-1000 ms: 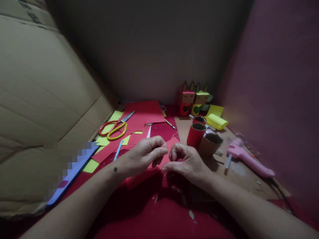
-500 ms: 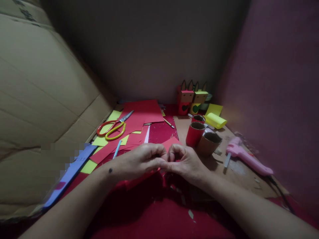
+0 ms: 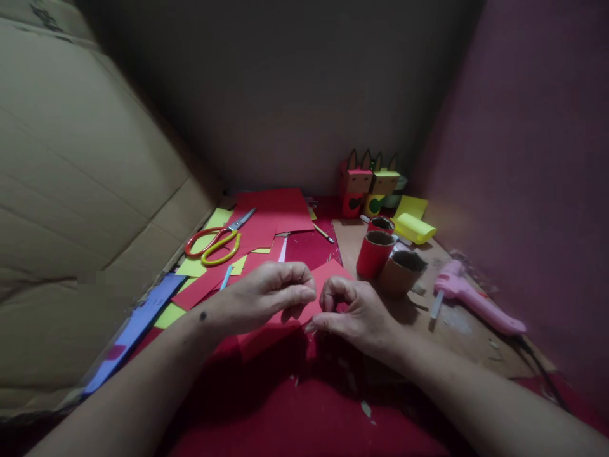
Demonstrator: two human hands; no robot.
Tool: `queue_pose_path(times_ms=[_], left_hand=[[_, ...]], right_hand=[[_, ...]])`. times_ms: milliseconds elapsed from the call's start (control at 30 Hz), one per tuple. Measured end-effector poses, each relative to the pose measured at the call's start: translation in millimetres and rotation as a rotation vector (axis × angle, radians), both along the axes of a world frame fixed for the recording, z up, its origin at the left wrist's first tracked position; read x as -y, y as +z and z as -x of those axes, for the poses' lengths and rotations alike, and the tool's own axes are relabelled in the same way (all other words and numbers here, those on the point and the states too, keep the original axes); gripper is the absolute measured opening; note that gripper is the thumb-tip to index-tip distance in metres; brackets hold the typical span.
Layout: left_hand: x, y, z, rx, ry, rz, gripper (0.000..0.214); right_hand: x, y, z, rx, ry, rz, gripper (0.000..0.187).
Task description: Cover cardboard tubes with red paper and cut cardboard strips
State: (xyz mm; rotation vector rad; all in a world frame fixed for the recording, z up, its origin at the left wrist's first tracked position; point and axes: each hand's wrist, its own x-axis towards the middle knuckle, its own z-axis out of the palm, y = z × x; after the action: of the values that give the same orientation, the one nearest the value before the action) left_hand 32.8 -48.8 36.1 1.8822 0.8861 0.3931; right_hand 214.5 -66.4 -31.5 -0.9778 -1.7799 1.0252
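My left hand (image 3: 280,291) hovers over a sheet of red paper (image 3: 328,271), its fingers curled and thumb tip pressed close to them. To its right, my right hand (image 3: 356,311) is curled in a pinch, with a pale scrap near its thumb tip. Whatever either hand pinches is too small or hidden to make out. A narrow gap separates the two hands. The red paper lies beneath them, partly covered by the left hand. Just beyond my right hand stand a red-wrapped cardboard tube (image 3: 374,257) and a bare brown tube (image 3: 402,276).
Scissors (image 3: 221,244) rest on red and yellow paper at left, near a blue ruler-like strip (image 3: 137,330). A pink glue gun (image 3: 476,304) with a cord lies on cardboard (image 3: 499,355) at right. Two animal-faced figures (image 3: 356,184) stand behind, beside yellow paper (image 3: 413,227) and a pencil (image 3: 323,233).
My hands were touching at the fingertips and have come apart. The left one has shifted slightly up and left, uncovering more of the red paper between them.
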Motion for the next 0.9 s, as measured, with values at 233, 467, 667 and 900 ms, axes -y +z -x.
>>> queue_pose_path(times_ms=[233,467,667,900], left_hand=[[0.4,0.0,-3.2,-0.066,-0.038,0.105,0.013],[4.2,-11.3,-5.6,-0.338,-0.024,-0.38,0.015],[10.1,-3.7,-2.2,-0.175,-0.055,-0.348,0.018],[-1.7,2.1,2.3,-0.151,0.041,-0.227,0.022]], right_hand=[[-1.1,-1.7,0.9,0.01,-0.034,-0.068,0.031],[0.1,-4.6,4.2,0.072,-0.122,-0.192,0.033],[-1.8,-4.3,3.0,0.08,-0.132,-0.283,0.033],[-0.6,-3.0,1.0,0.108,-0.175,-0.303,0.031]])
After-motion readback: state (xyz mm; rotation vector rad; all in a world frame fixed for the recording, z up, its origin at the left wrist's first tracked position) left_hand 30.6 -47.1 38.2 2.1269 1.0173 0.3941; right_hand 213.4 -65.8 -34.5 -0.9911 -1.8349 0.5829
